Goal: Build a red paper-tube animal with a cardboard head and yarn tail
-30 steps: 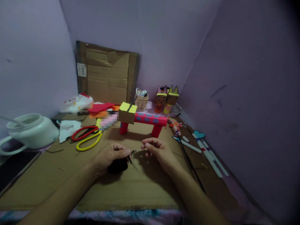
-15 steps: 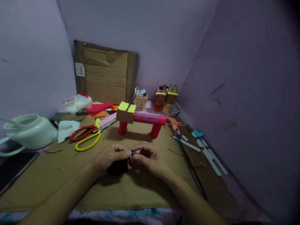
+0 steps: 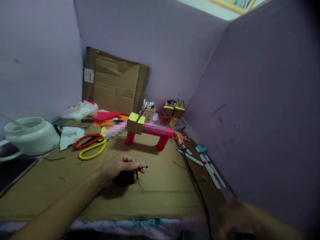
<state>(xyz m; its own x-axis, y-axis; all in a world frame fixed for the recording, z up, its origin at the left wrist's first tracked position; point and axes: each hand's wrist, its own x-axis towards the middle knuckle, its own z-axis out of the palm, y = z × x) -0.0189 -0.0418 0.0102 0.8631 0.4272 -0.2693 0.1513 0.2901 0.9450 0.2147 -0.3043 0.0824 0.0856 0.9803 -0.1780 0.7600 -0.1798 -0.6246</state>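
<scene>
My left hand (image 3: 120, 166) rests on the cardboard sheet (image 3: 160, 190) with its fingers curled round a black lump (image 3: 124, 178), and its thumb and fingertips pinch a thin black strand (image 3: 143, 167) that sticks out to the right. My right hand (image 3: 235, 216) is a dark blur at the lower right, off the sheet's front right corner; its fingers cannot be made out. Behind the left hand stands a red paper animal (image 3: 147, 130) with blue spots and a yellow-topped box head.
Red and yellow scissors (image 3: 90, 145) lie at the left, a white pot (image 3: 31, 135) further left. Markers (image 3: 207, 163) and a thin black stick (image 3: 195, 181) lie at the right. Paper figures (image 3: 173, 111), a pen cup (image 3: 148, 111) and leaning cardboard (image 3: 112, 85) stand at the back.
My right hand has let go of the black strand and swung down to the lower right. The left hand stays put with the black lump. The camera has turned slightly right.
</scene>
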